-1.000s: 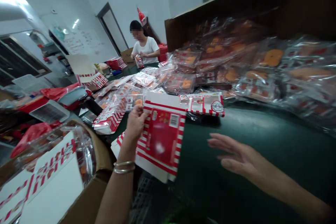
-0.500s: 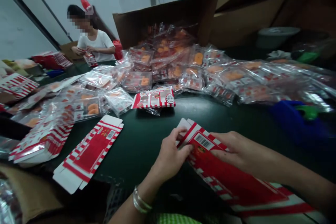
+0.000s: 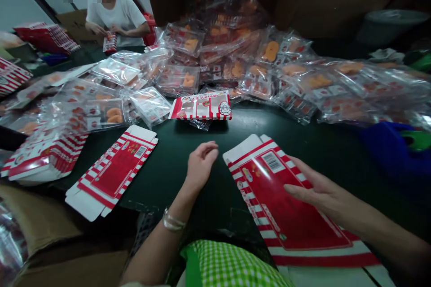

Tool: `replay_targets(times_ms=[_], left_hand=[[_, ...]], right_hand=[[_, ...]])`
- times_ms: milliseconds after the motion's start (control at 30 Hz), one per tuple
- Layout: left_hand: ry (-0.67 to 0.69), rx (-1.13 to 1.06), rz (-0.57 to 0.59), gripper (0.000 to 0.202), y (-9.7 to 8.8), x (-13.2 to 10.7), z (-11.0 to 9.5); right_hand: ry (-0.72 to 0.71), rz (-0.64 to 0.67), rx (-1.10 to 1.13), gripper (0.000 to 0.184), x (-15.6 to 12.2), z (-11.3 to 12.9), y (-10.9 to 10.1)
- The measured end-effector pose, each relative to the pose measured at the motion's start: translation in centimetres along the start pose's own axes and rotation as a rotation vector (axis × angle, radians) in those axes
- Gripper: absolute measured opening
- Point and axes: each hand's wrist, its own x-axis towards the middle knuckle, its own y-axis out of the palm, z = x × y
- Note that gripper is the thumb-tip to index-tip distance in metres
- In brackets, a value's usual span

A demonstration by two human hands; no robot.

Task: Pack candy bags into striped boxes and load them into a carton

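Observation:
My right hand (image 3: 318, 193) lies flat with fingers stretched on a flattened red-and-white striped carton (image 3: 269, 188) resting on the dark green table (image 3: 188, 143). My left hand (image 3: 201, 163) hovers just left of that carton with loosely curled fingers and holds nothing. A second flat carton (image 3: 114, 172) lies on the table further left. An assembled striped box (image 3: 202, 107) stands beyond my hands.
A heap of clear plastic packs with orange items (image 3: 235, 63) covers the far table in front of a brown cardboard box. A stack of flat cartons (image 3: 40, 161) lies at left. A person in a white shirt (image 3: 116, 13) works at far left. A blue object (image 3: 390, 152) sits at right.
My left hand has let go of the carton and moved off to its left. My right hand now rests flat on the carton, which lies lower on the table. The view has tilted down.

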Motion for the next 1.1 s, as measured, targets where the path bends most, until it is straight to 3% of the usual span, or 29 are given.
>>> replay_targets(times_ms=[33, 67, 200, 267, 333, 433, 500, 567, 800, 900, 1000, 1100], left_hand=[[-0.015, -0.027, -0.049, 0.027, 0.2, -0.7, 0.6], [-0.060, -0.064, -0.016, 0.035, 0.6, -1.5, 1.1], [-0.241, -0.283, 0.307, 0.074, 4.1, -4.3, 2.3], [-0.190, -0.275, 0.305, 0.085, 5.7, -4.6, 2.2], [-0.123, -0.190, 0.253, 0.075, 6.4, -4.3, 1.8], [-0.134, -0.129, 0.242, 0.055, 6.1, -3.6, 1.3], [-0.173, -0.140, 0.264, 0.053, 5.6, -3.5, 1.0], [-0.195, -0.145, 0.285, 0.053, 5.3, -3.8, 0.9], [-0.276, -0.076, 0.285, 0.062, 4.9, -4.5, 0.6], [-0.300, -0.114, 0.284, 0.061, 4.7, -4.4, 0.9], [-0.303, -0.219, 0.317, 0.058, 4.8, -4.6, 1.1], [-0.295, -0.275, 0.360, 0.054, 4.9, -5.1, 1.3]], right_hand=[[0.016, -0.044, 0.061, 0.082, -0.2, -0.3, -0.4], [0.016, -0.083, 0.100, 0.082, -0.3, -0.5, -0.6], [-0.109, -0.240, 0.010, 0.079, 0.1, -1.3, 0.2], [-0.224, -0.348, -0.144, 0.078, 0.5, -1.6, 1.0], [-0.273, -0.393, -0.245, 0.079, 0.7, -1.7, 1.1], [-0.202, -0.210, -0.124, 0.074, 0.2, -1.4, -0.3], [-0.157, -0.058, 0.053, 0.071, -0.2, -1.3, -1.6], [-0.132, 0.005, 0.198, 0.070, -0.2, -1.5, -2.5], [-0.090, -0.026, 0.353, 0.049, 1.1, -3.8, -1.0], [-0.150, -0.066, 0.331, 0.051, 0.6, -4.5, -0.1], [-0.246, -0.074, 0.463, 0.061, 0.2, -4.9, 0.6], [-0.218, 0.037, 0.653, 0.060, 0.3, -5.2, 1.4]])
